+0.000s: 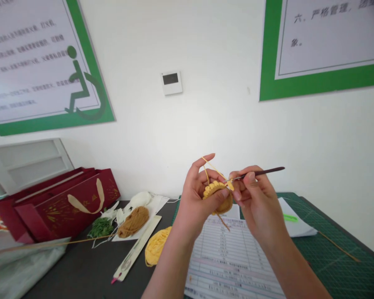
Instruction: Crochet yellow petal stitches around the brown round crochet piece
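Observation:
My left hand (197, 195) is raised above the table and pinches a small round yellow-and-brown crochet piece (218, 196) between thumb and fingers. A strand of yellow yarn (212, 167) runs over its raised index finger. My right hand (254, 198) is closed round a dark crochet hook (262, 172), whose tip meets the top edge of the piece. A brown yarn tail hangs below the piece.
On the dark table lie a yellow yarn skein (156, 246), a brown skein (133, 221), green yarn (101, 227), white yarn (139, 200), a ruler (137, 248), a printed sheet (227, 261) and a green cutting mat (336, 253). Red gift bags (59, 203) stand at the left.

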Demonstrator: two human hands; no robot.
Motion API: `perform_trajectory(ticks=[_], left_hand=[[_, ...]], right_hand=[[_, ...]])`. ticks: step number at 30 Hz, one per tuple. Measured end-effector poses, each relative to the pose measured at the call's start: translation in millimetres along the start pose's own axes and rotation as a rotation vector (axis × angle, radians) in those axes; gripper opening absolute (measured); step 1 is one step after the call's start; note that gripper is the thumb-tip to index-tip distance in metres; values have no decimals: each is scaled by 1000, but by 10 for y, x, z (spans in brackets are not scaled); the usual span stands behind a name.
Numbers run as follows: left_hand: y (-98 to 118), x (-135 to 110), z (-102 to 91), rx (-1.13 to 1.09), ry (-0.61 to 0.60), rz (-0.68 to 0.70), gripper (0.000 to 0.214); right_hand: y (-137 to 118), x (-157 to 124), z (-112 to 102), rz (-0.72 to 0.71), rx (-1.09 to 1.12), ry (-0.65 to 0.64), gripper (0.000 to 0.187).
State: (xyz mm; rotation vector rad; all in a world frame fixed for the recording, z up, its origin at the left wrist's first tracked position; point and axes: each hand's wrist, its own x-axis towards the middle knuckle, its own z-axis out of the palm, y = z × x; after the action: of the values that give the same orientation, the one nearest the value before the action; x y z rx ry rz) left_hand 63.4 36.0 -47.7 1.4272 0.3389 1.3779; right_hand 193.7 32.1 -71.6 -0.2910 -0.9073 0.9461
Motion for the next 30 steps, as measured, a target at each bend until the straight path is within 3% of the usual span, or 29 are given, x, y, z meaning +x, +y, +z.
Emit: perform_trajectory(ticks=[4, 7, 10, 18, 26, 30], left_hand=[[315, 67, 176, 64, -2, 152, 68], [414, 49, 247, 50, 107, 193, 64], [481, 20, 252, 12, 194, 162, 64], [587, 7, 134, 20, 282, 28, 66], [658, -56, 95, -152, 206, -126, 62], [643, -58, 37, -162, 151, -89, 59]], right_hand=[[-258, 196, 230, -68, 14, -76, 17], [-312, 231, 350, -111, 19, -115, 15], [-295, 196, 417, -162, -25, -126, 12], [-194, 176, 406, -238, -230, -67, 12], [-175, 145, 433, -197, -224, -48, 14], [-178, 150, 436, -167, -192, -65, 15]])
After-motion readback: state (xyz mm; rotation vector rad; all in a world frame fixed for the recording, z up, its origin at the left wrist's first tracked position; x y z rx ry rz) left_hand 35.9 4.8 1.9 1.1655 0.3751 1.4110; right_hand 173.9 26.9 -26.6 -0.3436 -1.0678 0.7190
